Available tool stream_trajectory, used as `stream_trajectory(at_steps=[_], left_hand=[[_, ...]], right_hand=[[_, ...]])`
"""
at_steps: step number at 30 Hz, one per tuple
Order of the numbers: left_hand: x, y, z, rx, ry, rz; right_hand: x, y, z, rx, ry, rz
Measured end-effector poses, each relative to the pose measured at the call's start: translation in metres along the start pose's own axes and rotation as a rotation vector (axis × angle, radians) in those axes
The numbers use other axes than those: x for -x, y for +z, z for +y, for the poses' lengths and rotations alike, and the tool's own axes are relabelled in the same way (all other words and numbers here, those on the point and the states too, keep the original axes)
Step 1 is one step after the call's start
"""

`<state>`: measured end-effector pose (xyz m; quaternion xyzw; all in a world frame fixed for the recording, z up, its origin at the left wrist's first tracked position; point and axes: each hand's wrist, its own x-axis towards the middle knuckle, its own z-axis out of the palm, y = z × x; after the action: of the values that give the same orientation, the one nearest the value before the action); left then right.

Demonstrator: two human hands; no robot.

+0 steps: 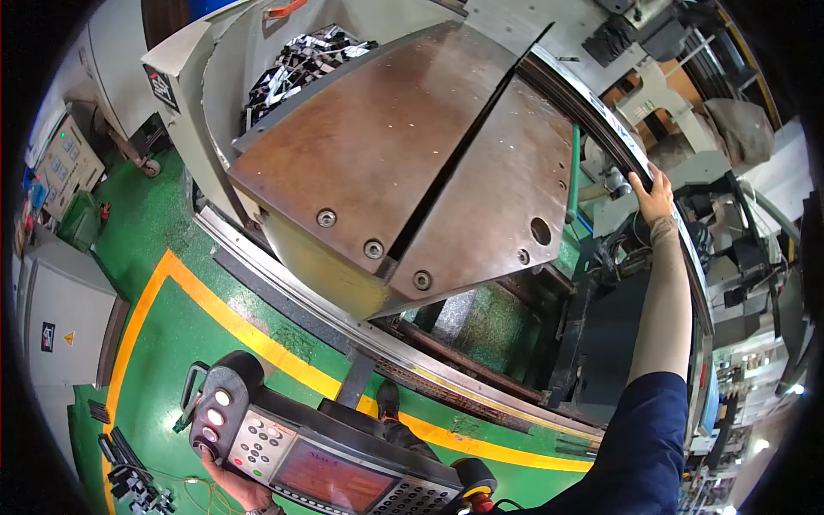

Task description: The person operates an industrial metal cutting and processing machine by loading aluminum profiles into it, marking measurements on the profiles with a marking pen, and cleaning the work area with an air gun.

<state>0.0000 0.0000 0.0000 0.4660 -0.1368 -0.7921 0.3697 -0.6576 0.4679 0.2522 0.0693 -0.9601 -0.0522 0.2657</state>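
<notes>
A long black control panel [330, 463] with a lit screen, buttons and knobs hangs in front of me. My left hand [236, 487] is at its lower left corner, closed against the edge beside a round knob [206, 449]; part of the fingers is hidden. At the right, my right arm reaches forward. My right hand [656, 199] is closed over the edge of the machine door [631, 150], thumb toward the machine bed. Between the hands lies a brown metal machine table [369, 137], with a dark slot [455, 159] across it and several bolts along its near edge.
Metal scraps [300, 69] are piled behind the table at the left. A metal rail [283, 283] borders the machine. The green floor [180, 343] has a yellow line [232, 318]. Grey cabinets [64, 318] stand left, and dark metal parts [129, 472] lie at lower left.
</notes>
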Motion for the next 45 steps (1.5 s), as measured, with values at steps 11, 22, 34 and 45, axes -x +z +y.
stream_trajectory(at_steps=[11,22,34,45], left_hand=[[-0.012,-0.006,0.004,-0.025,0.065,0.047],[-0.012,-0.006,0.005,-0.014,0.064,0.05],[-0.008,0.002,0.006,0.074,0.045,0.042],[-0.023,-0.032,0.0,0.059,0.083,-0.135]], right_hand=[[0.002,0.007,-0.004,0.006,0.015,-0.002],[0.003,-0.002,-0.014,0.005,0.036,-0.063],[0.0,-0.001,-0.005,0.01,0.027,-0.13],[0.078,-0.005,-0.067,-0.279,-0.088,0.592]])
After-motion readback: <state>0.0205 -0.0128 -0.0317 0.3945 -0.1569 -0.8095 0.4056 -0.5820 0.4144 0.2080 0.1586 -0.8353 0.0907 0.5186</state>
